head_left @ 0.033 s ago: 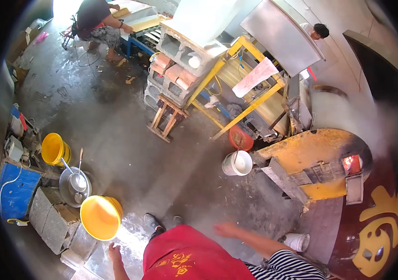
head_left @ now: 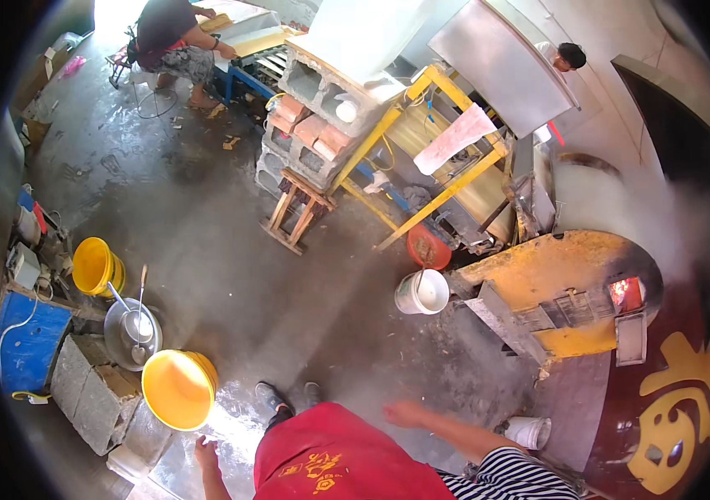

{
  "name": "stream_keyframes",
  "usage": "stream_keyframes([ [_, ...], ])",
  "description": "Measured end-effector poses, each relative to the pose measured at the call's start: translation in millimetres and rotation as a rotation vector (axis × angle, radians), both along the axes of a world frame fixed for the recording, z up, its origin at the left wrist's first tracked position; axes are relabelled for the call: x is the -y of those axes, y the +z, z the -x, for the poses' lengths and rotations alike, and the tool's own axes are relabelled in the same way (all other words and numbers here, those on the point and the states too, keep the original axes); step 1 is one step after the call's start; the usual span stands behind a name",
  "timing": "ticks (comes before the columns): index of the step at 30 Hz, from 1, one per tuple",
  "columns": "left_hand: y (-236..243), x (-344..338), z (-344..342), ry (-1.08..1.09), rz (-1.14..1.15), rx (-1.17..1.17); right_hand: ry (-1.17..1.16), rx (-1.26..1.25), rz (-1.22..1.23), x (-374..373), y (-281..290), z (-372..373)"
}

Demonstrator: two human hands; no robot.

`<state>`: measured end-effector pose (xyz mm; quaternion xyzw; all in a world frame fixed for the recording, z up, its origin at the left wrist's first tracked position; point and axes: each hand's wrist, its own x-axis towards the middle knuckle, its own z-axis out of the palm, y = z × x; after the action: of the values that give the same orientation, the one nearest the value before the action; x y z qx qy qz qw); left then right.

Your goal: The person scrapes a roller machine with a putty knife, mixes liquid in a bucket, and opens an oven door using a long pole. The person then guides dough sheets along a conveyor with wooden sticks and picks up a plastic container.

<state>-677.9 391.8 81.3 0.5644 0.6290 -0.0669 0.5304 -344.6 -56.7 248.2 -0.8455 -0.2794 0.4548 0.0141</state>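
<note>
My left hand (head_left: 206, 452) hangs just below the large yellow bucket (head_left: 173, 390) at lower left, apart from it. Its fingers look loosely parted and I see nothing in them. My right hand (head_left: 406, 413) is held out over the floor to the right of the red apron (head_left: 330, 458) I wear. Motion smears its fingers, and no object shows in it. Beyond the yellow bucket stands a metal basin (head_left: 120, 354) with long-handled ladles (head_left: 140, 317) leaning in it. A white bucket (head_left: 422, 293) stands farther ahead of my right hand.
A yellow-fronted stove (head_left: 572, 283) with fire in its opening is at right, with steam behind. A wooden stool (head_left: 295, 212) stands before stacked blocks and a yellow metal frame (head_left: 388, 133). Concrete blocks (head_left: 92, 396) line the left. Another person (head_left: 176, 42) bends over a table at the far left.
The view has shifted very slightly, and my right shoe shows a little more past the apron. My hands are almost where they were.
</note>
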Motion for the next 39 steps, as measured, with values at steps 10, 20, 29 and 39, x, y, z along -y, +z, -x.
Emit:
stream_keyframes([
  [10, 45.6, 16.3, -37.4, 0.022, 0.066, 0.114, -0.109, -0.007, 0.004, 40.0, -13.0, -15.1],
  [20, 23.0, -8.4, -40.6, -0.351, -0.613, -0.110, -0.198, 0.030, -0.296, -15.3, -22.0, -66.9],
  [29, 67.7, -18.2, -172.4, -0.494, -0.548, 0.053, -0.435, 0.114, -0.279, 59.6, -6.1, -75.6],
  [39, 19.6, -62.1, -266.5, -0.806, -0.367, 0.128, -0.416, 0.046, 0.064, 96.0, -52.3, -102.6],
])
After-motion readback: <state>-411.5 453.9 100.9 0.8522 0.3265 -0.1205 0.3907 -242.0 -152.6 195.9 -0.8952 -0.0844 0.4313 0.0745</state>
